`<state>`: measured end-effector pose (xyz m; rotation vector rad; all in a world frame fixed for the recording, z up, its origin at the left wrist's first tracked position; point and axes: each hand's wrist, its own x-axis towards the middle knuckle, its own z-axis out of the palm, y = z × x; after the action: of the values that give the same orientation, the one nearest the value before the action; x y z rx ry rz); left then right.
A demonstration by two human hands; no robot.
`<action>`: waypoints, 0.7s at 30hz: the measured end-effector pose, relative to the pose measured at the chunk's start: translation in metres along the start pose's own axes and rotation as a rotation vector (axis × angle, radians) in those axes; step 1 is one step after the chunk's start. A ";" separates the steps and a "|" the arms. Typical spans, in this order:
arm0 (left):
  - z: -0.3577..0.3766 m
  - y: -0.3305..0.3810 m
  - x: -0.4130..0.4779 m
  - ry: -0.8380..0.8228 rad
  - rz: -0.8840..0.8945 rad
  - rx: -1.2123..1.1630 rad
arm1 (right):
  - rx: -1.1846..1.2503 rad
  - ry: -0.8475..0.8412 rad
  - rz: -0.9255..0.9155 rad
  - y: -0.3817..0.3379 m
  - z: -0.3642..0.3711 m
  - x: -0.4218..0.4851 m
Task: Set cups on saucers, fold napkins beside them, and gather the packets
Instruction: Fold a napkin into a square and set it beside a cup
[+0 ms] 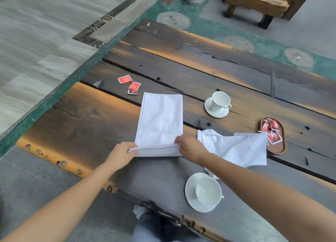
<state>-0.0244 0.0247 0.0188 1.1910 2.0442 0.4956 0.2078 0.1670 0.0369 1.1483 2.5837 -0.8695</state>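
Observation:
A long white napkin (161,118) lies flat on the dark wooden table (236,70). My left hand (121,154) pinches its near left corner and my right hand (192,148) pinches its near right corner, with the near edge turned up a little. A second white napkin (240,148) lies crumpled to the right. One white cup (219,100) stands on a saucer (216,112) beyond it. Another cup (208,191) stands on a saucer (190,192) near the front edge. Three red packets (133,87) lie loose at the far left. Several more sit in an oval wooden tray (281,147).
The table's near edge runs diagonally, with my knees in jeans (145,223) below it. A wooden bench (258,1) stands on the floor far behind the table. Grey tiled floor and a green strip lie to the left.

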 end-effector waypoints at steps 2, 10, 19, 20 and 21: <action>-0.012 0.005 0.002 -0.115 -0.012 -0.001 | 0.089 0.001 -0.019 0.002 -0.011 0.000; -0.029 0.017 -0.005 -0.637 -0.160 0.011 | 0.134 -0.380 -0.005 0.004 -0.023 -0.013; -0.039 0.022 -0.004 -0.887 -0.287 -0.195 | 0.475 -0.768 0.191 0.014 -0.046 -0.013; -0.041 0.022 -0.002 -0.848 -0.308 -0.248 | 0.508 -0.729 0.199 0.015 -0.050 -0.008; -0.044 0.023 0.000 -0.799 -0.327 -0.302 | 0.534 -0.683 0.204 0.015 -0.053 -0.003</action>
<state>-0.0429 0.0372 0.0630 0.6871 1.3649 0.1188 0.2243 0.2039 0.0748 0.9605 1.7022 -1.6130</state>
